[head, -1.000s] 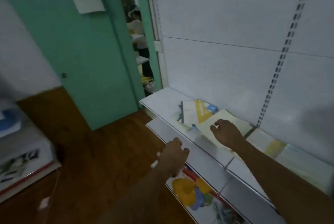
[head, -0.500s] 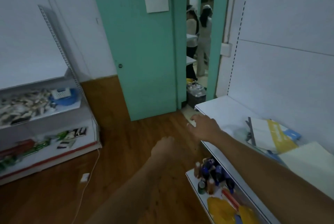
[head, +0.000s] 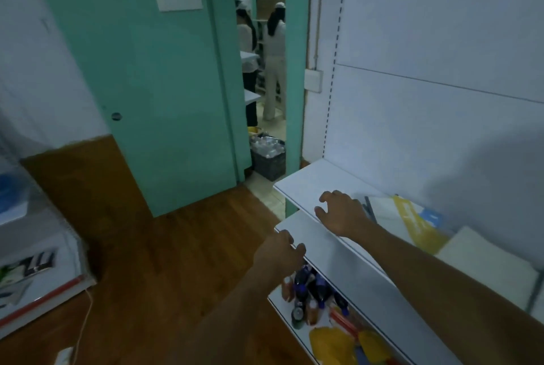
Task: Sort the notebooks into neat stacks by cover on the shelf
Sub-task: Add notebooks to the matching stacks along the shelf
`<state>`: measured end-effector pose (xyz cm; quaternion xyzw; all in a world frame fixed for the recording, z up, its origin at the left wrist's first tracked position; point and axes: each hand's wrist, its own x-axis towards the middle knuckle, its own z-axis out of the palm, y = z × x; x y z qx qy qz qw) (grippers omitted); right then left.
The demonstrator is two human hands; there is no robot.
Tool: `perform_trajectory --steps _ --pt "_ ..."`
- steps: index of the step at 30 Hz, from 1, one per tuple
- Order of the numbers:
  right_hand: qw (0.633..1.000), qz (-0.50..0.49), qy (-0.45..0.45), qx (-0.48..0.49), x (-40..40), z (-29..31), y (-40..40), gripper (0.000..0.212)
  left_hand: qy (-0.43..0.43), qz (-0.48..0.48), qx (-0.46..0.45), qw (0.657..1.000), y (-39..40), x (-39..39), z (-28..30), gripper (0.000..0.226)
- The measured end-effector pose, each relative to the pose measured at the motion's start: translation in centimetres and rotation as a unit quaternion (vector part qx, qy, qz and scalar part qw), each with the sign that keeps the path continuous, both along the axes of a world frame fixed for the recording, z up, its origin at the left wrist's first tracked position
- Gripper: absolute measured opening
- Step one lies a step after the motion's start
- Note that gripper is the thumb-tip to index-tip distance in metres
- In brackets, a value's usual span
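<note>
Hovering empty with fingers spread, the right hand (head: 341,211) seems to claim bare shelf (head: 306,179) beside the notebooks (head: 412,217); the left hand (head: 279,255), loosely curled, holds nothing.

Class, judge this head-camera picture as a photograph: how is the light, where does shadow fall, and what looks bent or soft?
Head view: dim, bluish light; a broad soft shadow lies on the white back panel at right; the wide lens bends the green door and the shelf edges; the left margin smears into blur; the notebooks look soft, their print unreadable.
</note>
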<state>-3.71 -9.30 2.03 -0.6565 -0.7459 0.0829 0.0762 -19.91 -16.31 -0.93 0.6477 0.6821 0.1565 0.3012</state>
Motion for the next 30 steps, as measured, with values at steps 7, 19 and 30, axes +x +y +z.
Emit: perform_trajectory --steps 7,19,30 --pt "0.985 -0.16 0.053 -0.019 11.8 -2.9 3.2 0.04 -0.019 -0.09 -0.01 0.996 7.9 9.0 0.0 0.036" --pt "0.932 -0.34 0.071 -0.106 21.5 -7.6 3.3 0.05 -0.036 -0.176 -0.067 0.981 13.9 18.5 -3.8 0.033" --pt "0.915 -0.375 -0.041 -0.144 17.2 -9.3 5.4 0.055 -0.078 -0.222 -0.151 0.96 17.6 19.5 -6.9 0.021"
